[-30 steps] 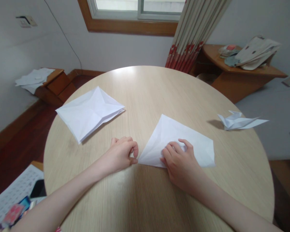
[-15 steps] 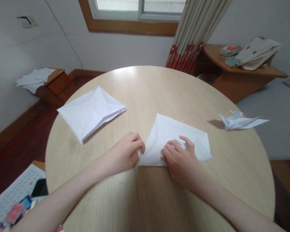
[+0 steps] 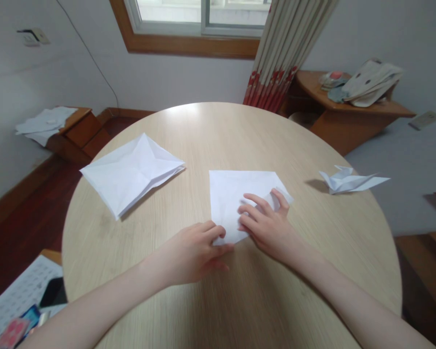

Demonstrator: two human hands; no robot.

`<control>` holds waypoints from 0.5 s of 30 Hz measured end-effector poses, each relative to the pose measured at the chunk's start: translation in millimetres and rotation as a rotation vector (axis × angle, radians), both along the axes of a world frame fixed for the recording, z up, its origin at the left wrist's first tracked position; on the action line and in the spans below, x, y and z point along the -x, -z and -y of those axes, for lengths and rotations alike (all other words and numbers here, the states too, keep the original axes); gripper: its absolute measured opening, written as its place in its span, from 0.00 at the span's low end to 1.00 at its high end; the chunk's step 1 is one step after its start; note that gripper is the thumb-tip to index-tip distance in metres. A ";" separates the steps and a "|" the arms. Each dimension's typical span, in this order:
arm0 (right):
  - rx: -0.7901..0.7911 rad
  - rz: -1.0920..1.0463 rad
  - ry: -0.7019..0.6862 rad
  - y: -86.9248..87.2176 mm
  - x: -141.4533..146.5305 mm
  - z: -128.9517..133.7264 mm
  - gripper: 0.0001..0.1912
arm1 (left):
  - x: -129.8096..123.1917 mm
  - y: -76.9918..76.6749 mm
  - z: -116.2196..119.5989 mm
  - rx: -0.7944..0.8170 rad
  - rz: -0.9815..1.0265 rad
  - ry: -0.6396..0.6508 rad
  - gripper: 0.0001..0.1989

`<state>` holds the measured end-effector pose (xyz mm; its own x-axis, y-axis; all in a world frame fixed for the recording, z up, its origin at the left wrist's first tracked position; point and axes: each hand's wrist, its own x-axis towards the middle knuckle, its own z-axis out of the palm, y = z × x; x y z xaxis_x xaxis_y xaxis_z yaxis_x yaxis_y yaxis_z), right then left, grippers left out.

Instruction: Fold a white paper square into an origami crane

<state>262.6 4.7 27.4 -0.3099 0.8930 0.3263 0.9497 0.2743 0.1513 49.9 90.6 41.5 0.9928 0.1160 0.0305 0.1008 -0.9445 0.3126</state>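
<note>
A folded white paper (image 3: 240, 186) lies flat near the middle of the round wooden table (image 3: 218, 131). At its near left corner is my left hand (image 3: 199, 252), its fingers apart and touching the paper's edge. My right hand (image 3: 269, 223) rests on the right part of the sheet with its fingers spread, covering some of the near right edge. Further left lies another folded white paper (image 3: 132, 169) with raised creases and layered edges. On the right side of the table stands a folded paper bird (image 3: 350, 182), clear of both hands.
A side stand at the lower left holds a printed sheet (image 3: 18, 286), a black phone (image 3: 54, 292) and small colourful items. Beyond the table are a curtain (image 3: 276, 58), a wooden shelf (image 3: 378, 110) with a cloth bag (image 3: 372, 82), and a cabinet (image 3: 83, 131) bearing papers.
The middle paper has turned, and its right corner now sits further left. My left hand has shifted nearer to me and opened its fingers. The camera view has moved slightly.
</note>
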 end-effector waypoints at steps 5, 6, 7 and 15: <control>-0.063 -0.022 0.064 4.7 2.2 -2.0 0.12 | 1.0 -0.4 6.6 -0.112 -0.039 -0.026 0.22; -0.081 -0.020 0.081 6.3 3.3 -2.0 0.16 | 1.1 -0.9 7.0 -0.118 -0.052 -0.034 0.23; -0.100 -0.019 0.097 8.0 4.4 -1.8 0.20 | 0.9 -0.9 7.1 -0.121 -0.057 -0.038 0.23; -0.154 -0.148 0.247 20.3 5.2 -5.5 0.46 | -7.1 11.9 8.3 0.013 0.066 0.066 0.22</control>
<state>257.4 10.3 7.2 -0.0292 0.8720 0.4887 0.9994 0.0173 0.0287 57.0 82.3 29.5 0.9942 0.0514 0.0946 0.0175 -0.9443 0.3285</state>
